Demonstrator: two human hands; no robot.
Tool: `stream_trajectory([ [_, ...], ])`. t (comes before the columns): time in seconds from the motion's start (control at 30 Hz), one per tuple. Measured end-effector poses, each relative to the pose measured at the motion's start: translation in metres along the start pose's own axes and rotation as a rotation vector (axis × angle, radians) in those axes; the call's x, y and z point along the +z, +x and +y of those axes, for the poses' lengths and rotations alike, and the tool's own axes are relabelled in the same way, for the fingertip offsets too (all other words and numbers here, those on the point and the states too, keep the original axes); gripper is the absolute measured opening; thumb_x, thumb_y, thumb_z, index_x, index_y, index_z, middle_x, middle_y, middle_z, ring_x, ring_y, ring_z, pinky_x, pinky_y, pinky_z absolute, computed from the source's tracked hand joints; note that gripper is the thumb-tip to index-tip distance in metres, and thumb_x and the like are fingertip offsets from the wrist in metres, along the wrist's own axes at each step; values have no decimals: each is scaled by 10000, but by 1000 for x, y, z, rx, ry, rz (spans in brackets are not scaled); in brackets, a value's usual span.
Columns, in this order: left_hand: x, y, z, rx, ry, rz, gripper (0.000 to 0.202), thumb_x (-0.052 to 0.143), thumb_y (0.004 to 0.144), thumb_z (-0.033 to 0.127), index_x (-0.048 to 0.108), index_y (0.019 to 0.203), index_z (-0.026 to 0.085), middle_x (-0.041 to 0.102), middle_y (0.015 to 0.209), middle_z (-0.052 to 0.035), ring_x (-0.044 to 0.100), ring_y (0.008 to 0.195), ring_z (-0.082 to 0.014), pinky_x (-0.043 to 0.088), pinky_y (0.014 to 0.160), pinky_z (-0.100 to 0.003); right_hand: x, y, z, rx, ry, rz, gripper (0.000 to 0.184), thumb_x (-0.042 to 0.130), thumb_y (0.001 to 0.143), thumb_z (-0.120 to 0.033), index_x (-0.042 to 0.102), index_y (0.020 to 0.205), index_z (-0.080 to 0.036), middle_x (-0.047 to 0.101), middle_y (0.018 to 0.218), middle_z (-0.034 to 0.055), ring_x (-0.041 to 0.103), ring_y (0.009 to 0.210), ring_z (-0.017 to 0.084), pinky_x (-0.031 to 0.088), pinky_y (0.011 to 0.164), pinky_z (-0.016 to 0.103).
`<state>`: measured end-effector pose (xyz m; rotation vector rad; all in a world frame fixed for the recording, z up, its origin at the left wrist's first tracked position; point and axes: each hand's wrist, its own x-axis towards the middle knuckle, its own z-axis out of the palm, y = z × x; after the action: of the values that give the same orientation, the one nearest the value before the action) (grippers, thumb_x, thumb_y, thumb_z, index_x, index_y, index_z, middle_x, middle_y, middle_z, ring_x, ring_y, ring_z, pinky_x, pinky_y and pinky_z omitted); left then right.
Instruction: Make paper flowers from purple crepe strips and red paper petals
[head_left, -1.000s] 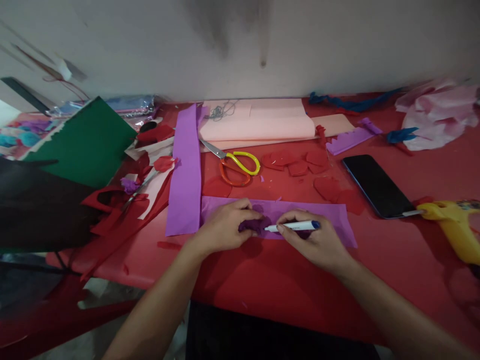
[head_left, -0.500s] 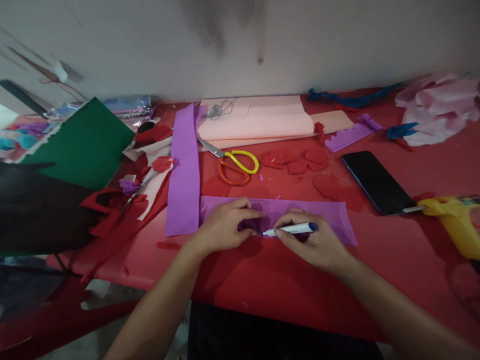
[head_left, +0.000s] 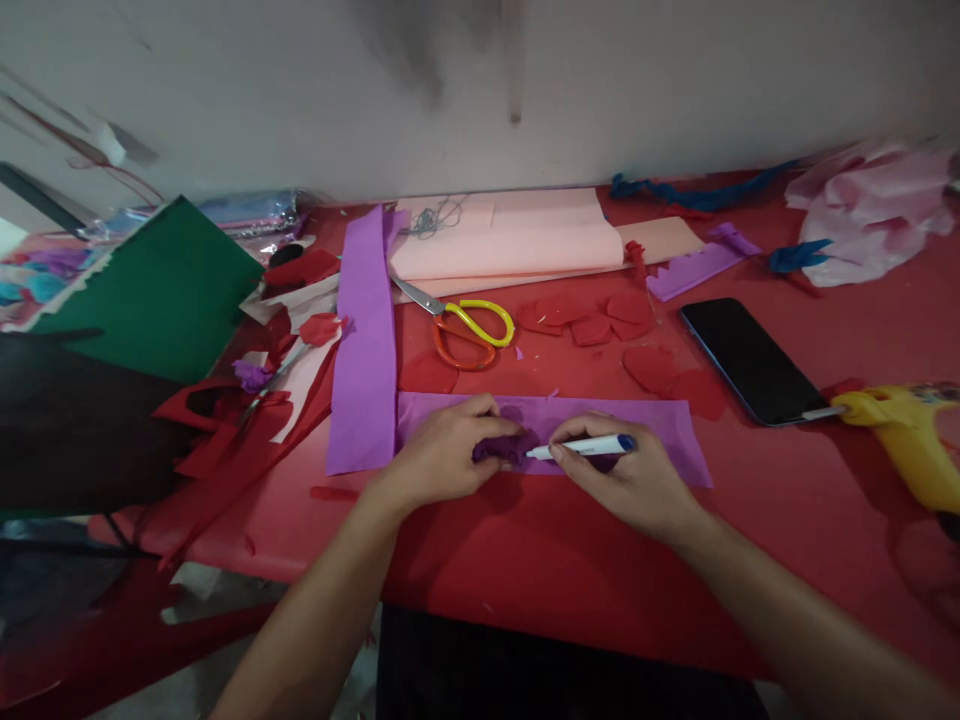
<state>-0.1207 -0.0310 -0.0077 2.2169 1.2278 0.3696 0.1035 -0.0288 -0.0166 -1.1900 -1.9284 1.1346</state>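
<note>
Red table (head_left: 525,550), flat purple strip (head_left: 541,411), slim marker (head_left: 589,447)

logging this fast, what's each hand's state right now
Left hand: curled around dark purple piece; firm grip cannot be told.
Right hand: closed, holding white marker.

The left hand (head_left: 442,450) and the right hand (head_left: 630,480) are both showing bare. The left forearm (head_left: 322,590) is likewise showing bare, widening smoothly from a narrow wrist toward the near limit of the view. The right forearm (head_left: 780,605) is showing the same bare, tapering form toward the near right corner. At near centre, dark clothing (head_left: 555,670) is presenting a plain black surface, its seams and weave being too dark to tell.
</note>
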Motion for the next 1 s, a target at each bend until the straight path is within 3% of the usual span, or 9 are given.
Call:
stream_trajectory([
  [0.3, 1, 0, -1, -19, -22, 3, 395, 640, 775, 165, 654, 1165, 230, 584, 980, -39, 582, 876, -175, 493, 807, -326, -3, -2, 2, 2, -29, 52, 73, 569, 814, -221, 619, 762, -231, 658, 724, 1, 595, 658, 157, 449, 585, 269],
  [0.63, -1, 1, 0, -15, -17, -10, 399, 637, 785, 177, 654, 1174, 269, 564, 947, -28, 574, 861, -168, 489, 801, -322, -10, -8, 0, -24, 38, 8, 88, 562, 794, -198, 582, 711, -221, 601, 661, -10, 550, 615, 142, 413, 556, 261],
  [0.87, 2, 3, 8, 52, -44, 143, 294, 566, 853, 221, 673, 1127, 209, 577, 888, -40, 576, 783, -149, 485, 722, -292, -9, -8, 3, -30, 23, 27, 76, 567, 796, -193, 591, 726, -211, 591, 651, -13, 538, 596, 135, 403, 547, 259],
  [1.0, 10, 8, 13, 80, -15, 72, 284, 585, 801, 157, 682, 1067, 182, 583, 893, -40, 566, 814, -162, 483, 736, -294, -8, -7, 4, -86, -7, 24, 80, 567, 794, -177, 588, 722, -205, 592, 647, -15, 538, 600, 130, 404, 566, 258],
])
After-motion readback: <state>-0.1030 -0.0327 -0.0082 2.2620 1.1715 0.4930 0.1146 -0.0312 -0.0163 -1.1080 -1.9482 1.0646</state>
